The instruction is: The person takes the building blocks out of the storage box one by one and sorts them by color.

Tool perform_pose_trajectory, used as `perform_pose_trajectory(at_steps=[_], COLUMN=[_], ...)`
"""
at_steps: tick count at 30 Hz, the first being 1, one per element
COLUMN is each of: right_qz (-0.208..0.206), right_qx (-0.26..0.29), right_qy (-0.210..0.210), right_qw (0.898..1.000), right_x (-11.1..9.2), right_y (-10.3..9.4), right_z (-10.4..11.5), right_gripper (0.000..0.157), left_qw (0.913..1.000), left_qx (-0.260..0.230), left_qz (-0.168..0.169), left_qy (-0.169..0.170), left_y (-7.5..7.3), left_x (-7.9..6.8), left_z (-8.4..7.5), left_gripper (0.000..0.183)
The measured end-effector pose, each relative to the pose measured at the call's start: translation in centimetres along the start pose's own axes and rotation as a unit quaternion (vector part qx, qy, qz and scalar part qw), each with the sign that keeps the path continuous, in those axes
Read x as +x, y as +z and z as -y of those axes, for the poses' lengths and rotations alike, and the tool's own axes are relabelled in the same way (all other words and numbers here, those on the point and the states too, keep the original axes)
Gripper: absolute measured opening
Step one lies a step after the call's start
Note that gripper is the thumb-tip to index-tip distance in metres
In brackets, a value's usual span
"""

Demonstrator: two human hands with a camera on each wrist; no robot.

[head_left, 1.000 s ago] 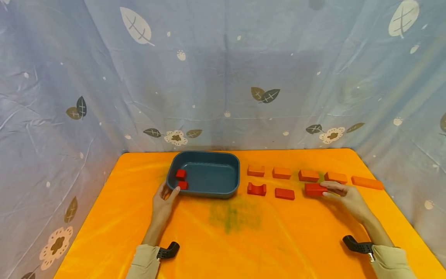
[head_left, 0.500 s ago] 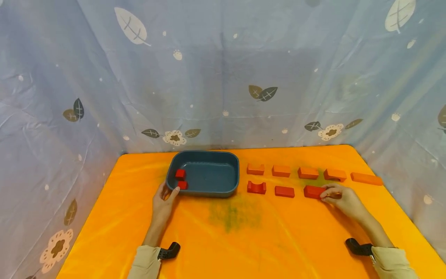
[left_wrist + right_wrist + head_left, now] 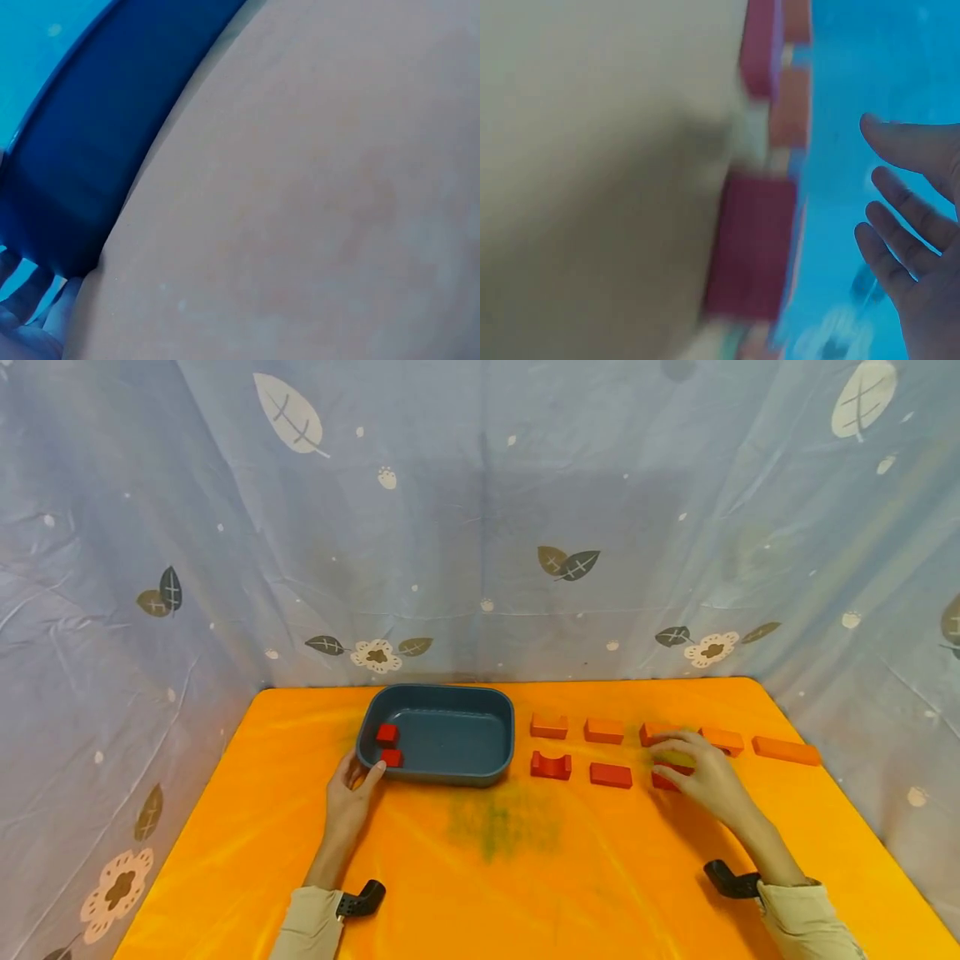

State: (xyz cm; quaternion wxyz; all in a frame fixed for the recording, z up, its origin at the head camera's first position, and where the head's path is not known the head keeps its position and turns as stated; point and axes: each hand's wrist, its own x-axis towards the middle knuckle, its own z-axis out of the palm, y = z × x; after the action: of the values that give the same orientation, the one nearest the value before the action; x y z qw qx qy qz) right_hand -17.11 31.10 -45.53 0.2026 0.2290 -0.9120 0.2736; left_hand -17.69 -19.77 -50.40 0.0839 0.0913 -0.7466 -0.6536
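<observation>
My left hand (image 3: 349, 806) grips the near left corner of a dark blue tray (image 3: 457, 739), its thumb over the rim and its fingers on the outer wall. In the left wrist view the tray wall (image 3: 86, 135) shows beside part of the hand. Two small red cubes (image 3: 387, 733) lie in the tray's left end. Spread and holding nothing, my right hand (image 3: 703, 772) hovers over a red rectangular block (image 3: 663, 780) that it partly hides. That red block (image 3: 754, 251) looks blurred in the right wrist view, apart from the fingertips.
Left of my right hand lie a flat red block (image 3: 611, 775) and a red block with a curved notch (image 3: 551, 767). Behind runs a row of orange blocks (image 3: 603, 732), ending in a long one (image 3: 786, 751) at right. A patterned curtain (image 3: 465, 527) encloses the table.
My right hand has set the red block down behind the flat one's right side, let go, and shifted left over it. My left hand stays on the tray.
</observation>
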Motion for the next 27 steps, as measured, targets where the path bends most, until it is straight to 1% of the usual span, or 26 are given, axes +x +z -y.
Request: perform_pose_trajectory(at_steps=[3, 7, 9, 13, 17, 19, 21, 22, 25, 27], right_qz=[0.001, 0.020, 0.031, 0.055, 0.092, 0.112, 0.139, 0.159, 0.233, 0.278], right_qx=[0.019, 0.065, 0.087, 0.130, 0.174, 0.189, 0.202, 0.205, 0.203, 0.189], right_qy=[-0.015, -0.011, -0.012, -0.020, -0.025, -0.031, -0.031, -0.029, -0.016, -0.004], right_qw=[1.000, 0.998, 0.996, 0.990, 0.980, 0.975, 0.969, 0.965, 0.951, 0.942], right_x=[2.1, 5.2, 6.7, 9.3, 11.2, 12.1, 13.0, 13.5, 15.0, 15.9], right_y=[1.7, 4.1, 5.3, 7.6, 10.0, 11.4, 12.9, 13.7, 16.3, 17.7], right_z=[2.3, 5.7, 7.4, 10.7, 13.8, 15.3, 16.7, 17.4, 19.3, 20.3], right_gripper=[0.032, 0.031, 0.030, 0.032, 0.030, 0.028, 0.028, 0.029, 0.036, 0.039], left_qw=[1.0000, 0.9999, 0.9999, 0.9998, 0.9994, 0.9994, 0.9996, 0.9997, 0.9998, 0.9997], left_qx=[-0.001, -0.005, -0.007, -0.017, -0.023, -0.023, -0.020, -0.020, -0.018, -0.018], left_qz=[-0.006, -0.006, -0.006, -0.002, 0.002, 0.002, 0.002, 0.001, -0.006, -0.012], left_qy=[0.007, 0.013, 0.010, -0.006, -0.025, -0.028, -0.020, -0.015, -0.001, 0.009], left_y=[0.1, 0.1, 0.0, -0.2, -0.1, -0.1, 0.0, 0.0, 0.1, 0.2], left_x=[0.0, 0.0, 0.0, -0.2, -0.1, -0.1, 0.0, 0.0, 0.0, 0.0], left_z=[0.1, 0.1, 0.0, -0.3, -0.4, -0.4, -0.3, -0.3, -0.1, 0.1], left_gripper=[0.063, 0.063, 0.063, 0.065, 0.063, 0.063, 0.063, 0.063, 0.062, 0.061])
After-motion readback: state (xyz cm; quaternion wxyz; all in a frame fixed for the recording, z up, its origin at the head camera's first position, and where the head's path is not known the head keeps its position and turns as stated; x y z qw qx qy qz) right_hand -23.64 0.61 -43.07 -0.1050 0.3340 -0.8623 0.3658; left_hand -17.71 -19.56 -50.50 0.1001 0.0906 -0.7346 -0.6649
